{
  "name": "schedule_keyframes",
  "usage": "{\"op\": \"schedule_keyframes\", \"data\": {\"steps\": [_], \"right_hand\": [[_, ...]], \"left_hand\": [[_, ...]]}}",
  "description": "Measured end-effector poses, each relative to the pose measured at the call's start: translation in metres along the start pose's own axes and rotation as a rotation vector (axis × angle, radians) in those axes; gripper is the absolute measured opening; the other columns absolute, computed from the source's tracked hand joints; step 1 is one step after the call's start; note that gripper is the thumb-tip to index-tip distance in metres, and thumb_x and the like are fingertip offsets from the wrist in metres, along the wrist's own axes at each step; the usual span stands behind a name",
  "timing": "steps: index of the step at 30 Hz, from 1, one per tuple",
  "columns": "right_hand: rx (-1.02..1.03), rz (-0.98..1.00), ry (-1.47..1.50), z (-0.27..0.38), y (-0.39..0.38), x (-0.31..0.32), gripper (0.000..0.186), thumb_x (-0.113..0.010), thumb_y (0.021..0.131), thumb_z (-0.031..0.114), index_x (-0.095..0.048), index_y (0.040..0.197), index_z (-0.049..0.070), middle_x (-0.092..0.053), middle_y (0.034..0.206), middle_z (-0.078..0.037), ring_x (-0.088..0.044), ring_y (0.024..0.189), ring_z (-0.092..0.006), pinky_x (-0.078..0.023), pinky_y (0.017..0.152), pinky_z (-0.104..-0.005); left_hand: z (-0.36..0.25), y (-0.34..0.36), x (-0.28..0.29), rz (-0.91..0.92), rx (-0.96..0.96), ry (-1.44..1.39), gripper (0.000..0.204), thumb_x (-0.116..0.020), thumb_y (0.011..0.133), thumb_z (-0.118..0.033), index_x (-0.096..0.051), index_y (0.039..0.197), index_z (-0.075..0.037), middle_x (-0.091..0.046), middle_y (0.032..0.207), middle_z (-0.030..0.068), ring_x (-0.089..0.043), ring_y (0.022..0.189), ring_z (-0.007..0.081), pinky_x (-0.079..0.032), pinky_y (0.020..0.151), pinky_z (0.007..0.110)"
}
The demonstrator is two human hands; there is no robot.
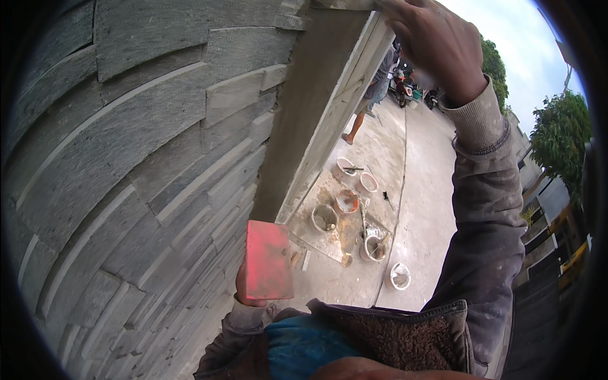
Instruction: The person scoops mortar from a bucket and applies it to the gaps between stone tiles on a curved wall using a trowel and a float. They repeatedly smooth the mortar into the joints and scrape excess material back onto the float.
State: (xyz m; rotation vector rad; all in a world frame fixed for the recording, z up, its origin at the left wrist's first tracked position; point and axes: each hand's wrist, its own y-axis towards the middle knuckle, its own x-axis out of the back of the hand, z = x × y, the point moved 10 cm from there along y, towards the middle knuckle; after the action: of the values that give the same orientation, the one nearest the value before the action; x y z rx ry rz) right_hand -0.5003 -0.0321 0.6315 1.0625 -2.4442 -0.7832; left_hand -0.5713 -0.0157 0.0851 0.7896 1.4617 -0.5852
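Observation:
My left hand (242, 286), low in the view beside the stone wall, is closed on a flat red rectangular board (269, 261). Its broad face carries grey smears and hides most of the fingers. Up high, my right hand (437, 45) is at the top of the pillar edge (335, 104), with its fingers bent. A grey-brown piece (344, 4) shows by those fingertips, cut off by the top of the picture; what they grip is unclear. Smooth grey-brown mortar (297, 120) covers the narrow face between the stone cladding and the pillar edge.
Layered grey stone cladding (158, 126) fills the left side. Several buckets stand on the concrete ground, including one with an orange-stained rim (346, 201) and a white one (398, 277). Farther off are a person's leg (356, 126) and motorbikes (401, 88). Trees (560, 139) rise at right.

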Motion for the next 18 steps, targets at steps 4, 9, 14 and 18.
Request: {"op": "schedule_keyframes", "data": {"steps": [4,9,14,18], "right_hand": [[-0.038,0.095,-0.068,-0.004,0.0,-0.004,0.02,-0.063,0.09,0.015,-0.078,0.101,0.022,-0.068,0.083,-0.004,-0.068,0.07,-0.0187,-0.049,0.053,-0.0339],[-0.048,0.059,-0.004,-0.001,-0.004,0.007,0.022,-0.068,0.087,0.014,-0.077,0.103,0.024,-0.066,0.081,-0.003,-0.067,0.067,-0.018,-0.048,0.053,-0.0332],[-0.059,0.177,-0.16,-0.019,-0.035,-0.011,0.032,-0.072,0.095,0.03,-0.071,0.126,0.03,-0.072,0.1,0.006,-0.071,0.074,-0.0145,-0.055,0.056,-0.0276],[-0.081,0.068,-0.014,0.006,-0.014,0.017,0.023,-0.07,0.085,0.016,-0.077,0.105,0.026,-0.064,0.078,-0.002,-0.065,0.064,-0.017,-0.048,0.052,-0.0325]], "left_hand": [[-0.003,-0.002,-0.009,0.085,-0.088,0.202,0.061,-0.054,0.102,-0.029,-0.038,0.153,0.001,-0.057,0.142,0.0204,-0.062,0.124,0.0364,-0.056,0.102,0.051],[-0.015,-0.01,-0.006,0.013,-0.151,0.288,0.081,-0.074,0.085,-0.022,-0.036,0.153,0.003,-0.056,0.142,0.021,-0.061,0.126,0.0368,-0.055,0.102,0.051],[-0.028,-0.011,-0.023,0.291,-0.283,0.473,0.111,-0.089,0.058,-0.015,-0.036,0.153,0.004,-0.057,0.14,0.0212,-0.06,0.125,0.0385,-0.055,0.1,0.051],[-0.022,-0.004,-0.015,0.301,-0.24,0.395,0.115,-0.091,0.055,-0.014,-0.034,0.154,0.004,-0.057,0.141,0.0212,-0.06,0.127,0.0378,-0.055,0.101,0.05]]}}
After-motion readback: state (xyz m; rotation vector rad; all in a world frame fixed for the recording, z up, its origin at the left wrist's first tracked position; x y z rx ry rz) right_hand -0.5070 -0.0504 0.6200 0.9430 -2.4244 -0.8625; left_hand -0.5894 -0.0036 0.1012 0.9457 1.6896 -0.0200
